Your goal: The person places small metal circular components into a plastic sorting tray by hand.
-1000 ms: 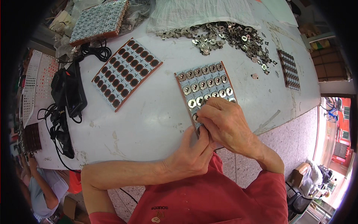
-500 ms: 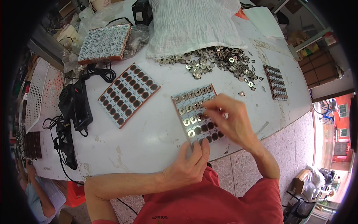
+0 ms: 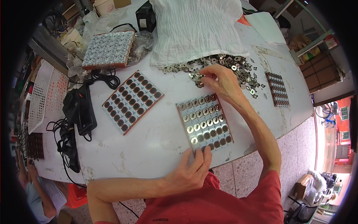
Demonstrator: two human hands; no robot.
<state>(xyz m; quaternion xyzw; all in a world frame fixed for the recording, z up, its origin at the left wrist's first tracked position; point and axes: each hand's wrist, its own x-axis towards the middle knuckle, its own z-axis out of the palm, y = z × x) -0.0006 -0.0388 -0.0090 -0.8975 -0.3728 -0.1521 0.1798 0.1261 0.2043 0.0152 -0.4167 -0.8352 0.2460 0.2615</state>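
A blue-and-white circuit board panel [image 3: 225,148] with brown edges lies in front of me. Its far rows of round spots carry shiny metal discs with cut-out centres; dark round spots show bare in the near rows. My left hand [image 3: 192,170] rests its fingertips on the panel's near left corner and holds it. Beyond the panel, my right hand [image 3: 220,83] reaches to the near edge of a pile of small metal pieces [image 3: 244,74]. Its thumb and fingers are drawn together there; whatever lies between them is too small to make out.
Left of my panel lies a second panel [image 3: 133,100] with dark spots; another, narrower one [image 3: 277,89] is at the right. A stack of panels [image 3: 109,48], a white cloth sack [image 3: 195,31], a black power adapter [image 3: 80,108] with cables and a white basket [image 3: 48,95] stand around. A person sits lower left.
My right hand has moved from the panel away to the metal pile. The third row now shows more metal discs uncovered. My left hand stays on the corner.
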